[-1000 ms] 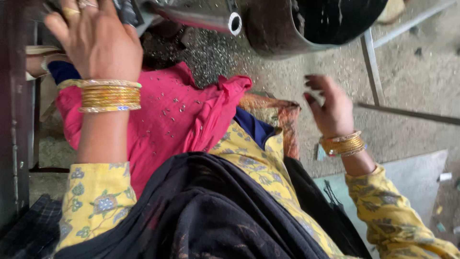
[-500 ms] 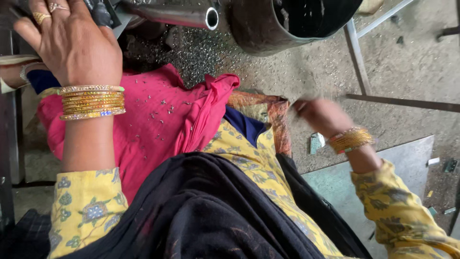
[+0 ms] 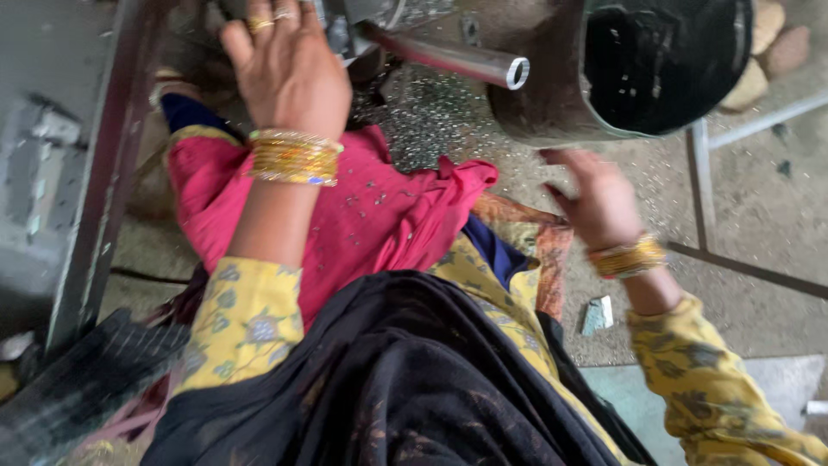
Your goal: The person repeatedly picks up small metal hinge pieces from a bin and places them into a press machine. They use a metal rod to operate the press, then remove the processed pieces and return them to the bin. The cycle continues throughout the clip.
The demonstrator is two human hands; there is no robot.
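Nearest, our right hand, blurred, hung over the grit-strewn floor, its grip loose so far as we could tell, holding nothing. Farther out, our left hand lay spread, unclenched, on the machine. Beyond, the steel tube ran rightward from it, open end nearer our right hand, beside the dark bucket.

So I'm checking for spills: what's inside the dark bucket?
The dark bucket shows only a black, glossy interior; whether that is liquid or shadow cannot be told. Its bottom is hidden. The right hand hovers just below its rim.
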